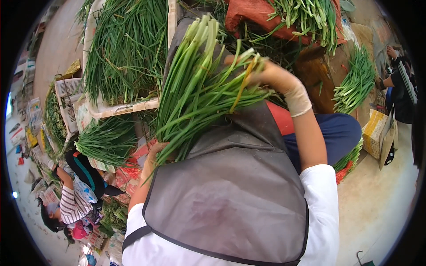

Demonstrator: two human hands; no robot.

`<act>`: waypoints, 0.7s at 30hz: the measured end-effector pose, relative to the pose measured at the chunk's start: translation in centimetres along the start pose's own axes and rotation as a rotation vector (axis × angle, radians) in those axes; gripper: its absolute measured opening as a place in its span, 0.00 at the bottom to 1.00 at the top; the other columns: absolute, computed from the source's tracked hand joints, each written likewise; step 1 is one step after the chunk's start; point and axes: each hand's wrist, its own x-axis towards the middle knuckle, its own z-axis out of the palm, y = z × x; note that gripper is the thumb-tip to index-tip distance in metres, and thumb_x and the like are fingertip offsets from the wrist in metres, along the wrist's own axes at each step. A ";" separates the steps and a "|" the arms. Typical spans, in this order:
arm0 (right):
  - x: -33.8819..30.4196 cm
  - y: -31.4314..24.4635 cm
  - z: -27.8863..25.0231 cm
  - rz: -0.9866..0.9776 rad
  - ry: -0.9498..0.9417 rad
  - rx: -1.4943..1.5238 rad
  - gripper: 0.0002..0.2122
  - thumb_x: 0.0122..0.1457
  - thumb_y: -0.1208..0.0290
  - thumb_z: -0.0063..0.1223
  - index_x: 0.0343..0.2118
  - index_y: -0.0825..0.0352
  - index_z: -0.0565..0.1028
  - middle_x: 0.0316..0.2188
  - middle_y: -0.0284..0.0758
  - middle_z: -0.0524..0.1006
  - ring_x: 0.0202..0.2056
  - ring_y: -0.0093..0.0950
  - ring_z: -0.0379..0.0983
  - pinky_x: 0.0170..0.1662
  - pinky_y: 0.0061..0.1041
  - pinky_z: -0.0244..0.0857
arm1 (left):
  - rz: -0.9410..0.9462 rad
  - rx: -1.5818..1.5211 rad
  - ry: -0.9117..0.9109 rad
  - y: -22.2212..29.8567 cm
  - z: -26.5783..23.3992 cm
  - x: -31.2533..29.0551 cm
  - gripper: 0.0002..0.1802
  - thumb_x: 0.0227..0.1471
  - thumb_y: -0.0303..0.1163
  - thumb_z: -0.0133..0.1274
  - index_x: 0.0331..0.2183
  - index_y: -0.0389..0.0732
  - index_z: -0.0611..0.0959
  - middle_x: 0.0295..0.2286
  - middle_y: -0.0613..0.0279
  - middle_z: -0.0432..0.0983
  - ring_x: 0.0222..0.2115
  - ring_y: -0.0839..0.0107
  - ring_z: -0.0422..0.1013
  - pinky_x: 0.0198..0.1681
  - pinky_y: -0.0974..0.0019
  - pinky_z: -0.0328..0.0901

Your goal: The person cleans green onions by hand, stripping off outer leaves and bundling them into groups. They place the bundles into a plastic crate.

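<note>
A large bunch of garlic chives (186, 88) lies across my lap, pale stem ends pointing up and to the right. My left hand (157, 153) grips the leafy side from below, its fingers partly covered by the leaves. At the stem ends on the right is my right hand (277, 75), smeared by motion, with a pale cover at the wrist. It pinches a narrow yellow band (242, 91) that runs across part of the stems. Under the bunch is my grey apron (222, 190).
A pale crate (128, 108) heaped with chives stands at the upper left. More chives lie on red cloth (253, 20) ahead, and bundles (106, 142) sit left and right. Another person (75, 199) works at lower left; a carton (377, 133) stands right.
</note>
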 end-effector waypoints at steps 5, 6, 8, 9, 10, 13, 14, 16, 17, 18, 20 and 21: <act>-0.6 -0.3 -2.5 0.020 0.283 0.004 0.09 0.52 0.66 0.54 0.34 0.63 0.78 0.22 0.21 0.70 0.22 0.10 0.62 0.25 0.11 0.54 | 0.009 -0.067 -0.030 -0.6 0.7 -0.4 0.24 0.39 0.27 0.56 0.43 0.37 0.75 0.29 0.58 0.75 0.25 0.70 0.72 0.29 0.67 0.71; -0.8 0.2 -4.7 -0.151 0.333 0.097 0.07 0.54 0.65 0.52 0.31 0.60 0.78 0.18 0.19 0.64 0.17 0.11 0.53 0.21 0.13 0.46 | 0.012 -0.070 -0.033 -0.6 0.8 -0.5 0.23 0.39 0.27 0.56 0.42 0.37 0.75 0.29 0.58 0.75 0.24 0.70 0.72 0.29 0.67 0.71; -1.9 2.4 -9.6 -0.217 0.538 0.274 0.10 0.54 0.63 0.52 0.35 0.61 0.77 0.17 0.18 0.59 0.18 0.12 0.47 0.21 0.15 0.40 | 0.010 -0.072 -0.030 -0.5 0.9 -0.7 0.23 0.39 0.27 0.55 0.42 0.37 0.75 0.29 0.58 0.75 0.24 0.70 0.72 0.29 0.67 0.71; -2.4 3.1 -10.8 -0.092 0.582 0.094 0.11 0.53 0.63 0.53 0.36 0.62 0.77 0.17 0.20 0.62 0.18 0.14 0.52 0.22 0.16 0.45 | 0.013 -0.073 -0.028 -0.6 0.9 -0.8 0.23 0.39 0.27 0.55 0.42 0.37 0.75 0.29 0.58 0.75 0.24 0.70 0.72 0.29 0.67 0.71; -2.8 4.1 -11.5 0.038 0.616 -0.087 0.13 0.52 0.62 0.53 0.38 0.63 0.77 0.17 0.23 0.65 0.19 0.16 0.57 0.23 0.17 0.51 | 0.015 -0.081 -0.026 -0.8 0.8 -0.9 0.23 0.39 0.27 0.55 0.42 0.37 0.75 0.29 0.58 0.75 0.24 0.70 0.72 0.29 0.67 0.71; -2.4 7.9 -8.3 0.119 0.944 -1.253 0.19 0.52 0.56 0.54 0.39 0.67 0.75 0.26 0.41 0.75 0.29 0.34 0.72 0.36 0.29 0.64 | 0.021 -0.101 -0.008 -1.0 1.1 -1.4 0.22 0.39 0.27 0.55 0.42 0.36 0.75 0.29 0.58 0.75 0.23 0.70 0.71 0.29 0.67 0.71; -2.1 5.0 -5.1 0.184 0.857 -0.821 0.20 0.54 0.56 0.53 0.40 0.69 0.75 0.29 0.37 0.76 0.25 0.27 0.71 0.31 0.24 0.64 | 0.026 -0.118 -0.008 -1.6 0.9 -1.3 0.22 0.39 0.27 0.55 0.42 0.36 0.75 0.28 0.58 0.75 0.23 0.70 0.71 0.29 0.67 0.71; -2.2 3.1 -0.1 0.205 0.498 -0.062 0.21 0.53 0.54 0.55 0.42 0.68 0.74 0.25 0.31 0.75 0.21 0.15 0.66 0.23 0.13 0.58 | 0.024 -0.122 -0.012 -2.0 1.1 -1.0 0.22 0.39 0.28 0.55 0.41 0.36 0.75 0.28 0.58 0.75 0.23 0.71 0.71 0.29 0.67 0.71; -1.5 3.7 2.1 0.365 0.478 -0.300 0.22 0.52 0.56 0.56 0.44 0.69 0.73 0.23 0.32 0.75 0.20 0.16 0.66 0.23 0.14 0.59 | 0.024 -0.120 -0.015 -2.0 1.3 -0.8 0.22 0.39 0.28 0.55 0.41 0.36 0.75 0.28 0.58 0.75 0.23 0.71 0.71 0.29 0.67 0.71; -1.1 5.1 2.1 0.310 0.386 -0.373 0.21 0.52 0.57 0.56 0.43 0.69 0.74 0.23 0.31 0.75 0.20 0.16 0.66 0.23 0.14 0.60 | 0.029 -0.119 -0.012 -1.9 1.5 -0.8 0.22 0.39 0.28 0.55 0.41 0.36 0.75 0.28 0.58 0.75 0.23 0.71 0.71 0.29 0.67 0.71; -0.4 5.5 2.1 0.291 0.245 -0.335 0.17 0.53 0.60 0.55 0.39 0.69 0.76 0.22 0.31 0.75 0.18 0.16 0.66 0.22 0.14 0.61 | 0.037 -0.118 -0.007 -1.8 1.5 -1.1 0.21 0.40 0.28 0.55 0.41 0.36 0.75 0.28 0.58 0.75 0.23 0.71 0.71 0.29 0.67 0.71; -0.7 4.2 1.1 0.260 0.359 -0.274 0.15 0.53 0.61 0.55 0.36 0.68 0.77 0.20 0.29 0.74 0.17 0.15 0.65 0.22 0.14 0.60 | 0.043 -0.124 0.002 -2.0 1.3 -1.3 0.21 0.40 0.28 0.55 0.41 0.36 0.75 0.28 0.58 0.75 0.22 0.71 0.70 0.29 0.67 0.71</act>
